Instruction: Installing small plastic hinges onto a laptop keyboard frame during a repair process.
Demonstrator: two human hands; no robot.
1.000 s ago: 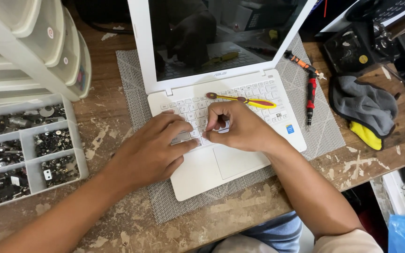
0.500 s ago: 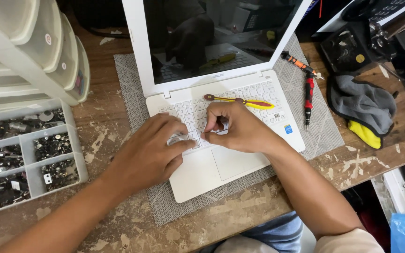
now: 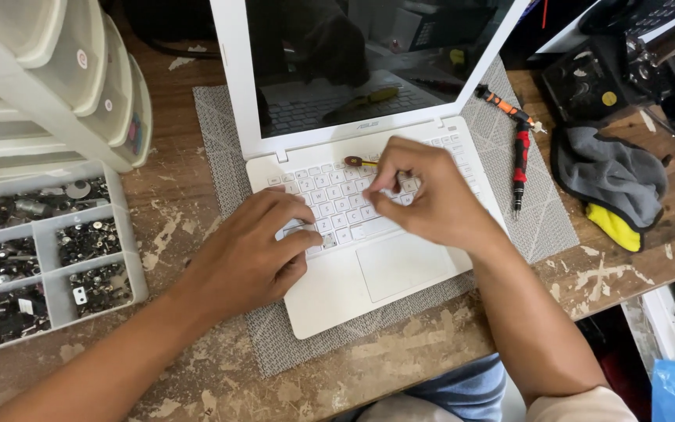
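Two hands rest on the white laptop (image 3: pixel 369 258), which sits open on a grey mat (image 3: pixel 220 148) atop the worn wooden table (image 3: pixel 181 227), its dark screen cut off by the top edge. Left of the laptop stands a set of pale drawers (image 3: pixel 48 86), partly out of frame, and below it a clear compartment tray (image 3: pixel 48 258) of small metal parts too fine to make out. Right of the laptop lie a grey and yellow cloth (image 3: pixel 611 184) and a red and black screwdriver (image 3: pixel 519 152). Your left hand (image 3: pixel 248 258) lies flat, fingers spread loosely on the laptop's lower keys, gripping nothing. Your right hand (image 3: pixel 423 191) hovers curled over the keyboard, thumb and forefinger pinched together; whatever sits between them is hidden. A yellow-handled tool (image 3: pixel 357 162) on the laptop's upper keys is mostly covered by that hand.
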